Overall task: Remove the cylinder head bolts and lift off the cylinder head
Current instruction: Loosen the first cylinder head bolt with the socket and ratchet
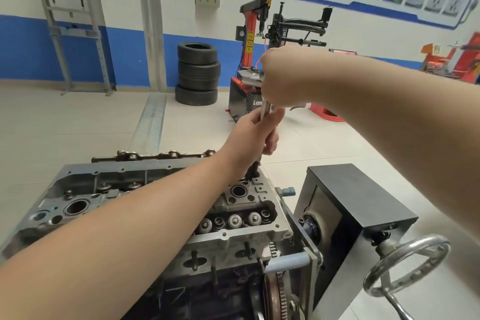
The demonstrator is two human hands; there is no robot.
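The grey aluminium cylinder head (233,236) sits on the engine block, mounted on a stand at the lower centre. A long chrome socket wrench extension (265,109) stands upright over the head's far right corner, its dark lower end (255,171) going down into the head. My left hand (255,135) is wrapped around the shaft low down. My right hand (283,78) grips the top of the tool from above. The bolt itself is hidden under the tool and my left forearm.
The engine stand's black gearbox (358,205) and chrome handwheel (405,265) sit to the right. On the floor behind stand a stack of tyres (198,74), a red tyre changer (259,60) and a grey metal frame (72,34).
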